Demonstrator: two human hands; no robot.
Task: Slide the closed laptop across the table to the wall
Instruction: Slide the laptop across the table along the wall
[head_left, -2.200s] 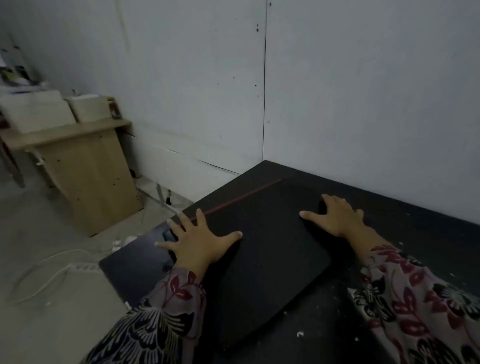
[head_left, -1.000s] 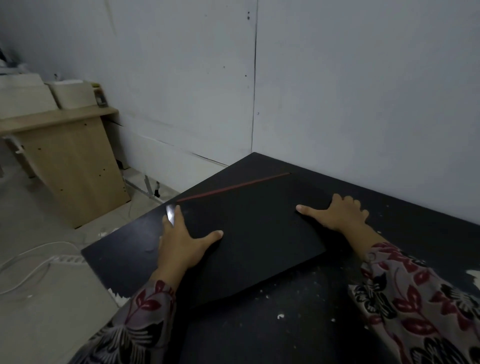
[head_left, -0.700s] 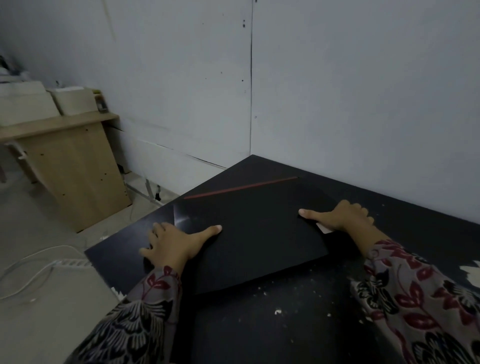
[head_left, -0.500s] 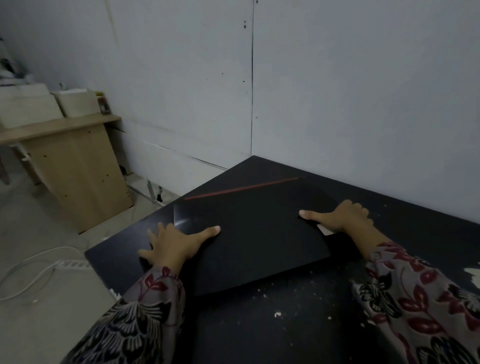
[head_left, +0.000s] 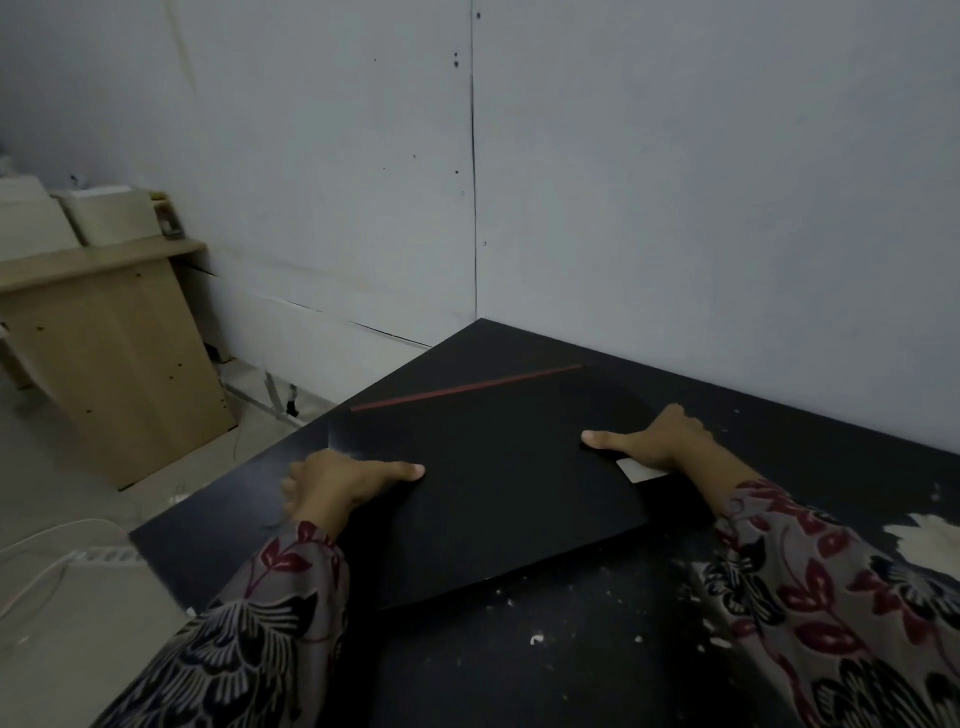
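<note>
The closed black laptop (head_left: 498, 467) with a red strip along its far edge lies flat on the black table (head_left: 571, 665), its far corner close to the grey wall (head_left: 727, 208). My left hand (head_left: 343, 483) grips the laptop's left edge, thumb on the lid and fingers curled over the side. My right hand (head_left: 654, 441) grips the right edge the same way, thumb stretched across the lid. A small pale sticker shows on the laptop just under my right palm.
White crumbs and scuffs dot the table's near part, with a pale patch (head_left: 919, 535) at the right. A wooden desk (head_left: 104, 353) with pale boxes stands at the left by the wall. White cables (head_left: 47, 556) lie on the floor.
The laptop has slid away from me toward the wall corner. My left hand shifted from lying flat on the lid to gripping the left edge; my right hand stays on the right edge.
</note>
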